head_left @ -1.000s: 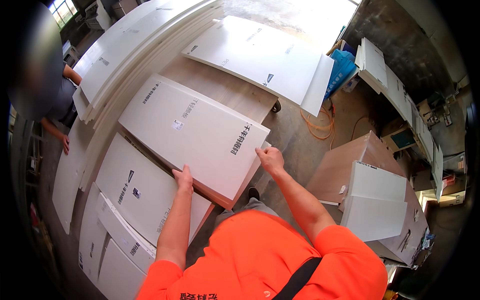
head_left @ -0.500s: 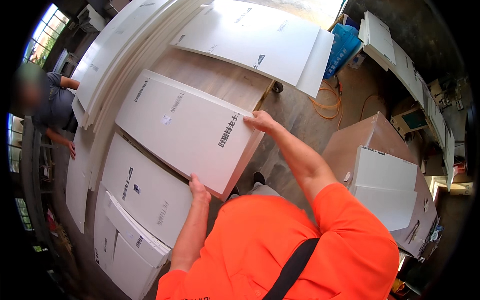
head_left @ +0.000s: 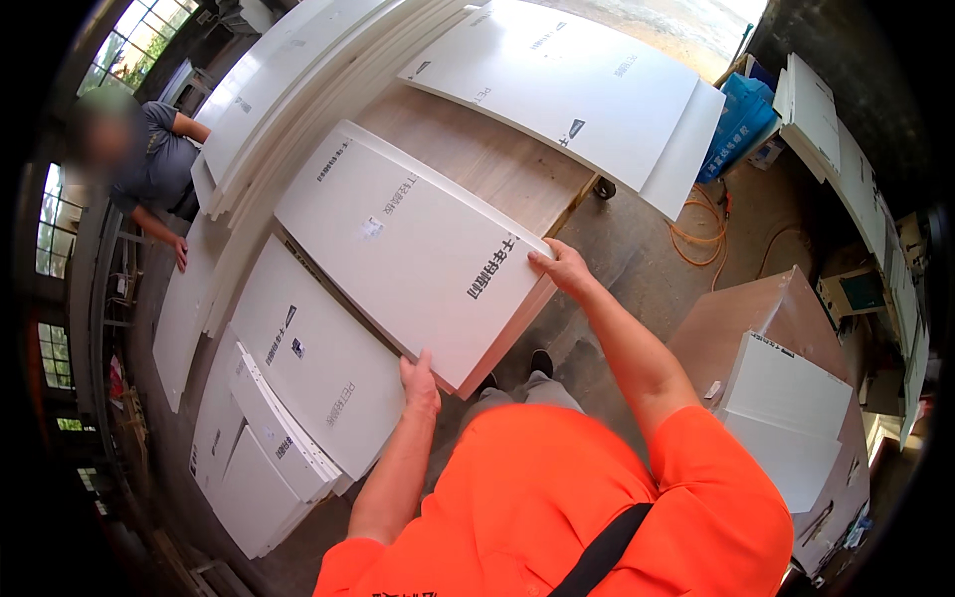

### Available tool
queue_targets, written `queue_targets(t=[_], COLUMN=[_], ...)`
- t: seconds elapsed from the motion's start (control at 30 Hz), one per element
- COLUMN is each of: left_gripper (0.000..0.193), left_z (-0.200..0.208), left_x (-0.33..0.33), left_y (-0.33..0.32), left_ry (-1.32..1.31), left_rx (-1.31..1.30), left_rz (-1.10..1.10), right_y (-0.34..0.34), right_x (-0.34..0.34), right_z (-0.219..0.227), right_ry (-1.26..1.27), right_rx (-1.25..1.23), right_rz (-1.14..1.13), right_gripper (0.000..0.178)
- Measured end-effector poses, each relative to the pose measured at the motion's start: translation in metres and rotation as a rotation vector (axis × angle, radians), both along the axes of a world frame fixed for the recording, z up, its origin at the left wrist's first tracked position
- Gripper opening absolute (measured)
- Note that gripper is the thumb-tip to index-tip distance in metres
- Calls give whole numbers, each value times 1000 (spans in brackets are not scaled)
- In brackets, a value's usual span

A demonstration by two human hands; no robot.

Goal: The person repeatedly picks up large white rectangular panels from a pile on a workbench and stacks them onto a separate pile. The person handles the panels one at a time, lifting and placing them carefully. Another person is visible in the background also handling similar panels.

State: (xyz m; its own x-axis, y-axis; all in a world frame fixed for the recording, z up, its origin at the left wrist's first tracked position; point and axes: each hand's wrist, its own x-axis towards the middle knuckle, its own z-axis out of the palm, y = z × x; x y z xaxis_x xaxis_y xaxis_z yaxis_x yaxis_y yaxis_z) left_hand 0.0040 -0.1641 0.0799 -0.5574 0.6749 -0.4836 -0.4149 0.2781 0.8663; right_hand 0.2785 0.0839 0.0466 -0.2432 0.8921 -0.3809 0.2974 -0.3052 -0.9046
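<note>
While the right hand [head_left: 571, 270] pinches one white rectangular board [head_left: 398, 259] — left hand [head_left: 421, 386] touching it, half-open — one blue bag [head_left: 738, 124] hides its contents.

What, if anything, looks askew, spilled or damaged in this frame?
No spill or damage shows. At upper right, a white sheet juts out from under the larger board, edges out of line. An orange cord lies loosely looped on the floor, a possible trip hazard.

The wearer's two hands [head_left: 563, 267], one co-worker [head_left: 157, 164] and one blue bag [head_left: 736, 121] are visible.
</note>
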Motion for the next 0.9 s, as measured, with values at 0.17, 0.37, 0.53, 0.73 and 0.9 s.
queue_targets(t=[0.17, 0.37, 0.53, 0.73, 0.9], left_gripper=[129, 99, 93, 72, 65], left_z=[8, 5, 21, -5, -62], left_x=[41, 36, 18, -25, -43], left_y=[-30, -30, -61, -240, -448], left_ry=[981, 1011, 906, 530, 359], left_rx=[-413, -504, -352, 186, -345], left_rz=[-455, -436, -513, -338, -36], right_y=[-15, -11, -29, -200, -413], right_x=[-2, -5, -23, -128, -238], right_z=[-9, -16, 10, 43, 35], right_ry=[-157, -196, -653, -509, -206], right_rx=[427, 432, 646, 954, 923], right_rz=[102, 73, 73, 64, 505], right_gripper=[55, 48, 49, 57, 55])
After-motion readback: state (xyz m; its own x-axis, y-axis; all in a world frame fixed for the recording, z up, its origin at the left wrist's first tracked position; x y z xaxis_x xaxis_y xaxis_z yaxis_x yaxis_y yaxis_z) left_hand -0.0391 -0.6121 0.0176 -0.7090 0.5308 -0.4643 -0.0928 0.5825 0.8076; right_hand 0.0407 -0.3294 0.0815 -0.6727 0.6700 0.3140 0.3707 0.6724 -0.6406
